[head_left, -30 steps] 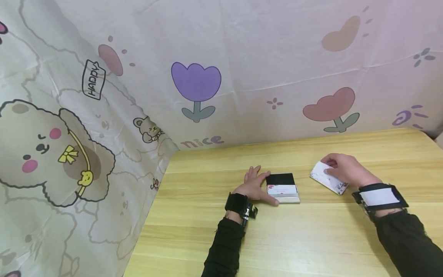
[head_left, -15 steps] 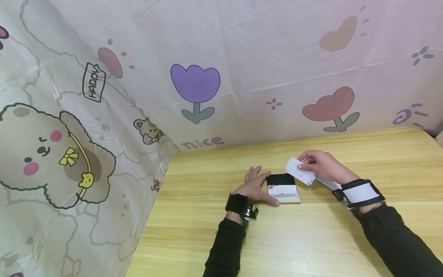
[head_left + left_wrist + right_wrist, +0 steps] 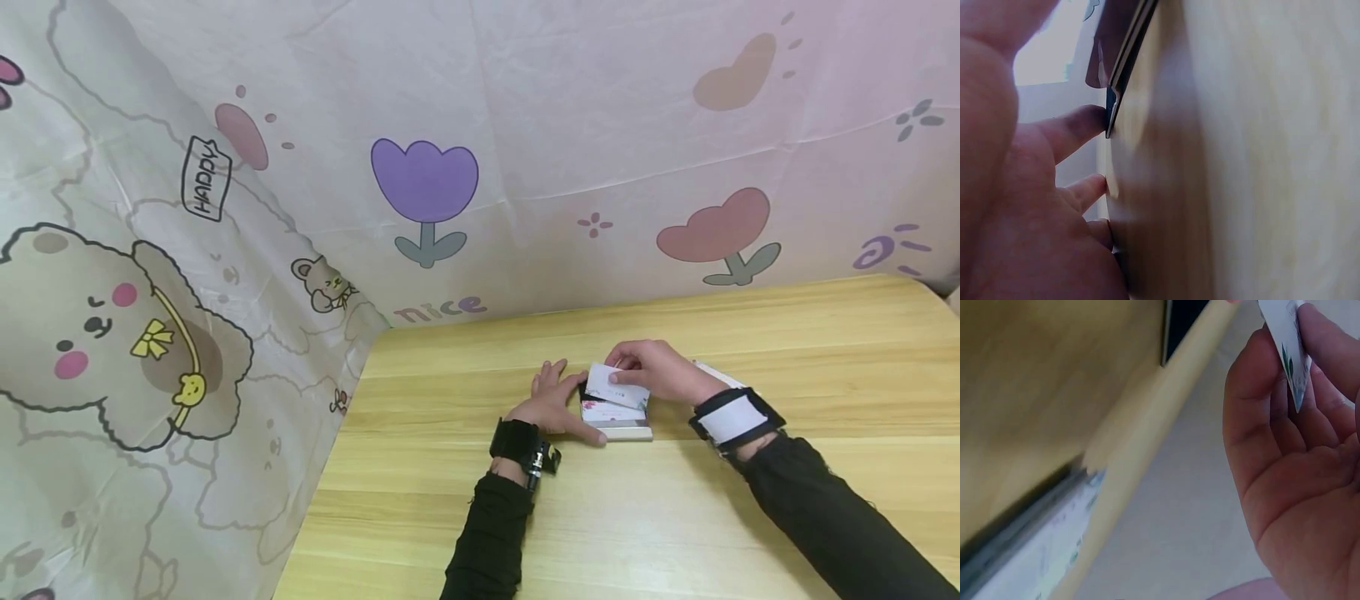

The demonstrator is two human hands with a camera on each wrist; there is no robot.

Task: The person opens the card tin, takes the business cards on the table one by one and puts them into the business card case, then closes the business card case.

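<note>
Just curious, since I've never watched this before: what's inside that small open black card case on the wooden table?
The small open black card case holds white cards with a pink floral print. The right hand holds another white card over it, hiding the black inner part; the count cannot be told.

White floral card tilted above open black card case; case flat on table, cards inside.

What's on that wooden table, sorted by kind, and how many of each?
Card holder: 1
Card held over it by the right hand: card: 1
Stack of cards behind the right wrist: 1
Hands: 2, the left hand steadying the holder
Total: 5
</note>
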